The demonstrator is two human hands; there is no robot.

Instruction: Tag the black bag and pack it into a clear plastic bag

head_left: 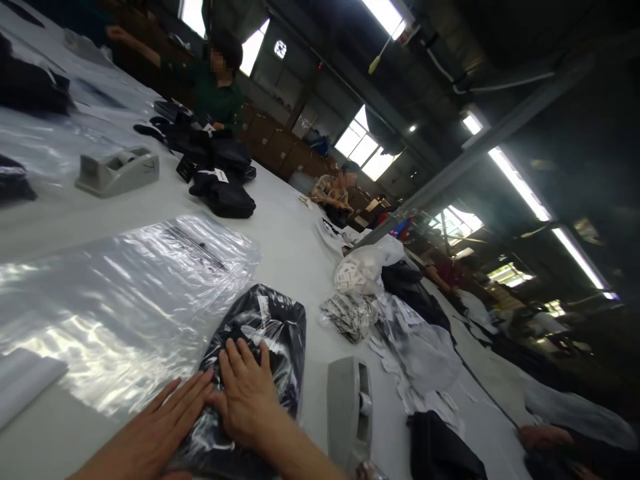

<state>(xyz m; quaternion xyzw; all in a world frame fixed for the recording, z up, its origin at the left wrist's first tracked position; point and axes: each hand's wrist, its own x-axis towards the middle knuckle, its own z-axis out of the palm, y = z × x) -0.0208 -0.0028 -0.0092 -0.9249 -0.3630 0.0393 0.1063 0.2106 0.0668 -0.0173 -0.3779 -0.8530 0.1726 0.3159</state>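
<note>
Tape dispenser (pixel 343 407) sits just right of the plastic-wrapped black bag (pixel 293 343) on the desk (pixel 287 233); your left hand (pixel 163 420) and right hand (pixel 250 397), open and close together, press it, seemingly keeping the wrapping (pixel 264 308) flat.

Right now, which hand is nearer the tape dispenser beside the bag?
Right: the right hand lies on the bag, left of the dispenser; the left hand is farther left.

My white table (pixel 290 248) | clear plastic sheets (pixel 117 287) flat at my left | white strip (pixel 27 381) nearby | plastic-wrapped black bag (pixel 291 330) before me | grey tape dispenser (pixel 343 413) just right of it | second dispenser (pixel 120 175) farther left | tagged black bags (pixel 227 193) beyond | crumpled plastic (pixel 420 347), black pouch (pixel 443 450) right
</note>
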